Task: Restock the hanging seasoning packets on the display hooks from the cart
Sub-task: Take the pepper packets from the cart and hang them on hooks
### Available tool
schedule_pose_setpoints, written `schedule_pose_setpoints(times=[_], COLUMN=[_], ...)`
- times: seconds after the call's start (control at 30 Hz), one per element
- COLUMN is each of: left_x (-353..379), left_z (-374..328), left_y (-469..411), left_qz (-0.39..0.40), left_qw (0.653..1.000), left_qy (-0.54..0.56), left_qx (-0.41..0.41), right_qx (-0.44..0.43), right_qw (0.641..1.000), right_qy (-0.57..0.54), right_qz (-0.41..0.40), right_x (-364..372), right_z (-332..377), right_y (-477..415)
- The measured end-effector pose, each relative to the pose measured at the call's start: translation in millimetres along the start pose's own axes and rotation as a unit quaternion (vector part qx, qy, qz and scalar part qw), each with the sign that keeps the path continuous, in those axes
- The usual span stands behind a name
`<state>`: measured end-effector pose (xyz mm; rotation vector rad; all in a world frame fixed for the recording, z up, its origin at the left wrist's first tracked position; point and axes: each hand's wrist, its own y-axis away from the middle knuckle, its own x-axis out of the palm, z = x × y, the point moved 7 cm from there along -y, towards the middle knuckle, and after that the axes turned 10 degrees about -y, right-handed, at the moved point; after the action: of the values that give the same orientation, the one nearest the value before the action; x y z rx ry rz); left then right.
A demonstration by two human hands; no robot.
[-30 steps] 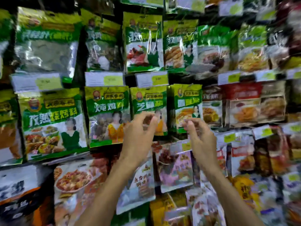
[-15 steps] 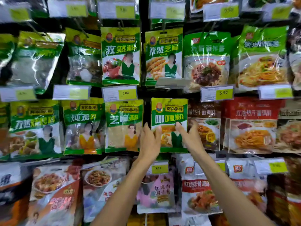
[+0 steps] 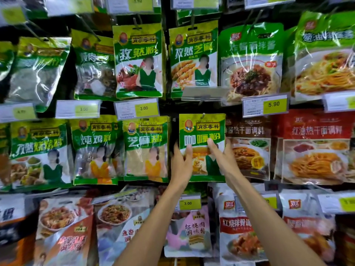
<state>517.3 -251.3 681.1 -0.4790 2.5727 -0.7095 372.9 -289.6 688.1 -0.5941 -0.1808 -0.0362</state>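
Smack in the middle of the display wall, a green-and-yellow seasoning packet (image 3: 201, 129) is held up flat against the rack, with its top slot right at the hook (image 3: 203, 116). Whether it's fully slid on can't really be told. The packet is pinched from both sides. Its left edge is gripped by the left hand (image 3: 181, 162), thumb laid on the front and fingers tucked behind, and the right edge is gripped the same way by the right hand (image 3: 221, 158). Pretty tight spot, honestly. A narrow dark gap is left between the left edge and the sesame packet (image 3: 146, 148) beside it, and the left fingers are fitted into that gap. On the right no gap is seen: the edge sits against a brown noodle-sauce packet (image 3: 248, 150), and the right fingers are laid across that packet's front. Above, a strip of dark open space is left under a clear tag holder (image 3: 203, 93), which is tilted a bit. Below, the bottom edge is kept just above a yellow 3.00 price tag (image 3: 189, 202) and a pink packet (image 3: 189, 231). That lower row is partly covered by both forearms, which are angled up from the bottom of the view.
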Motion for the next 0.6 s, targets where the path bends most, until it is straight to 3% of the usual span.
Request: schedule_pose_setpoints(times=[0.4, 0.6], left_x=[7, -6], left_z=[8, -3], left_y=[-18, 4], left_qz=[0.022, -0.028], left_qw=[0.999, 0.996], left_qy=[-0.019, -0.080], left_qx=[-0.034, 0.021], right_qx=[-0.013, -0.017], right_qw=[1.000, 0.997], right_qy=[0.022, 0.070], right_qz=[-0.010, -0.040], right_x=[3, -6], right_z=[-1, 12], right_y=[-12, 10])
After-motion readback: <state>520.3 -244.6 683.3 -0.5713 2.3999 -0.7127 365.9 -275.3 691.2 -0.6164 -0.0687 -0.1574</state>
